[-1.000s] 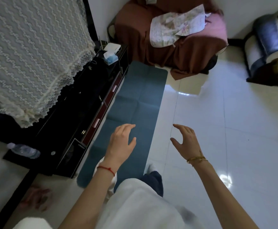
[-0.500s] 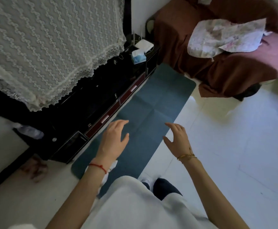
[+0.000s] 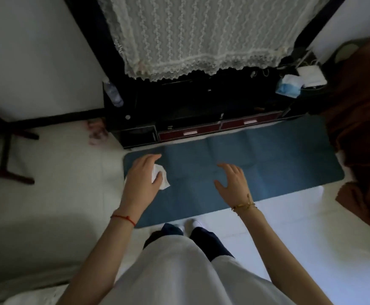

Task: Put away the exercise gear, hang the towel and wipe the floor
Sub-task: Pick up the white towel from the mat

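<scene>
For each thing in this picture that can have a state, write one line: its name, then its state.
Exercise mat: unrolled, flat on the floor.
Left hand: holds a white cloth over the mat.
Right hand: open, empty, fingers spread.
Cabinet drawers: closed.
Lace cover: draped, hanging.
Water bottle: upright or lying, cannot tell.

A blue-green exercise mat [image 3: 267, 164] is spread flat on the pale tiled floor [image 3: 311, 238], its long side set along the front of a low black cabinet. Its corners are rounded, and fold creases are seen crossing it in a grid. A small crumpled white cloth [image 3: 161, 176] is gripped in the left hand [image 3: 143, 177] above the mat's left end; whether the mat is touched by it cannot be told.
</scene>
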`<state>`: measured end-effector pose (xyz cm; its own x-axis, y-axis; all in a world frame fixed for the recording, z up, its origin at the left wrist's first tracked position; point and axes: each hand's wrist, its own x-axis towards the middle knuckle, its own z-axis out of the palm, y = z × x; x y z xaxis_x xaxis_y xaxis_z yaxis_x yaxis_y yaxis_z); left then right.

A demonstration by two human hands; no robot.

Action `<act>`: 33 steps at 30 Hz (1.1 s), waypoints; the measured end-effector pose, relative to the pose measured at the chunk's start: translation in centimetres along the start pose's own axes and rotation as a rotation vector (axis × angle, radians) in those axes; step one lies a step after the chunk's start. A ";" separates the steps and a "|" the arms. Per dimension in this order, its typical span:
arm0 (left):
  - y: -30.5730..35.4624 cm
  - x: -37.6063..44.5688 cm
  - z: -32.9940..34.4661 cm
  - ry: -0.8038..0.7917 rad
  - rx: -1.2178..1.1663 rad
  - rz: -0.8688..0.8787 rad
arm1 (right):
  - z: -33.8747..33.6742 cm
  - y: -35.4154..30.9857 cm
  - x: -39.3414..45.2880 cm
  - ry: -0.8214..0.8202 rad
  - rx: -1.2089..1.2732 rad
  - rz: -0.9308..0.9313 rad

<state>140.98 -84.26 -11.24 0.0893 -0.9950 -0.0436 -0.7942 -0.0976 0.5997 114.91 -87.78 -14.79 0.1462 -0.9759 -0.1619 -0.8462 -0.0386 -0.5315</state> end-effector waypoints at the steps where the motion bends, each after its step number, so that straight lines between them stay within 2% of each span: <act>1: 0.0 -0.6 0.3 0.012 0.007 -0.035 | 0.0 0.2 0.3 -0.016 0.001 -0.030; 11: -2.2 -4.4 3.5 0.102 0.031 -0.239 | 2.5 0.9 2.9 -0.167 0.000 -0.197; 18: -7.5 -2.8 6.6 0.160 0.041 -0.329 | 8.6 0.9 6.8 -0.233 -0.022 -0.259; 26: -18.9 -0.9 14.8 0.184 0.091 -0.357 | 22.1 3.0 12.2 -0.286 -0.027 -0.304; 33: -33.4 0.6 27.4 0.217 0.180 -0.360 | 39.0 7.9 19.5 -0.350 -0.074 -0.366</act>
<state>151.06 -82.08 -53.17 0.4878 -0.8718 -0.0437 -0.7795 -0.4576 0.4277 131.05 -98.76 -54.63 0.5921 -0.7657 -0.2513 -0.7393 -0.3921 -0.5475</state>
